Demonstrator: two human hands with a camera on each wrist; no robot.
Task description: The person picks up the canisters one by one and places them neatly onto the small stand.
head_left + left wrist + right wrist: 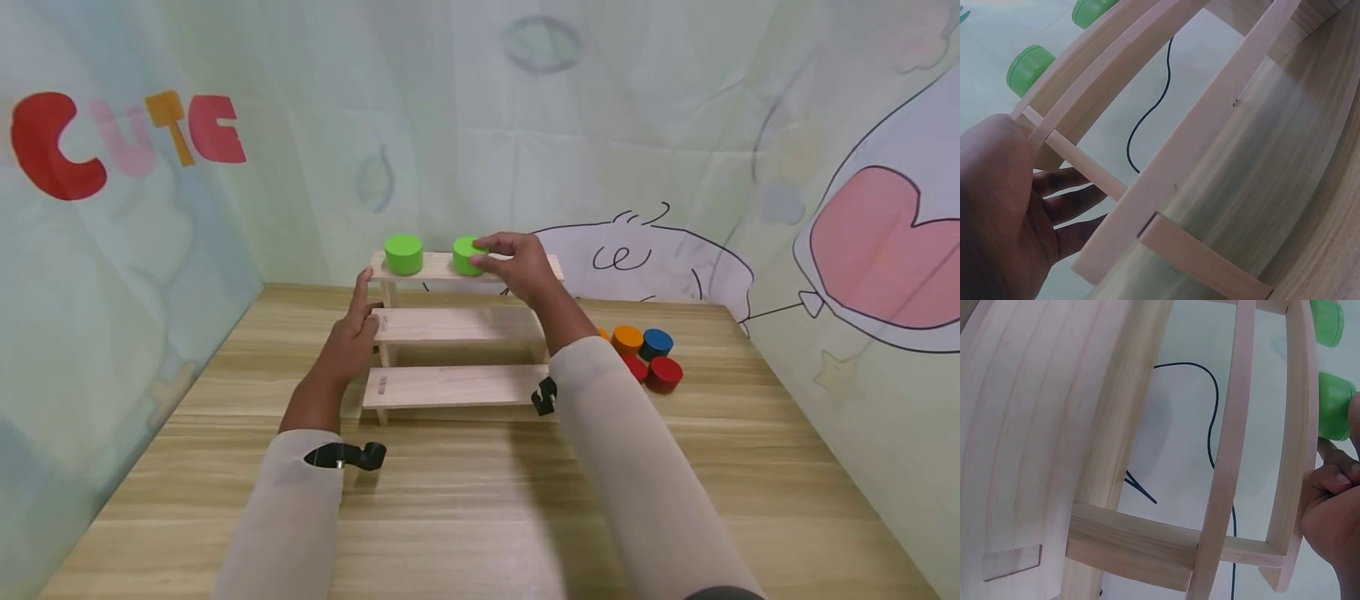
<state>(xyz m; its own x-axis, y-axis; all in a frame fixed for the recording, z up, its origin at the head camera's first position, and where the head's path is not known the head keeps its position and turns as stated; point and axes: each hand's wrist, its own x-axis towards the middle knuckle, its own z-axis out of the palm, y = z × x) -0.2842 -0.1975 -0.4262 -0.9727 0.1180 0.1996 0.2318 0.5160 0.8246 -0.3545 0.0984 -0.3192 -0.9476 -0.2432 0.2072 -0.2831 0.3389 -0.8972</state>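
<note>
A pale wooden three-step rack (457,323) stands on the table. On its top step sit two green cylindrical blocks, one at the left end (403,255) and a second (465,257) nearer the middle. My right hand (517,265) pinches the second block between thumb and fingers; the right wrist view shows this block (1334,406) at the top step's edge. My left hand (347,342) touches the rack's left side, its index finger reaching up to the top step. In the left wrist view, the other fingers (1072,206) extend loosely beside a wooden crosspiece (1088,165).
Right of the rack, partly behind my right forearm, several cylindrical blocks stand on the wood-grain table (450,500): orange (627,339), blue (657,342) and red (664,375). A printed curtain (450,150) hangs behind the table. A dark cable (1211,419) shows beyond the rack.
</note>
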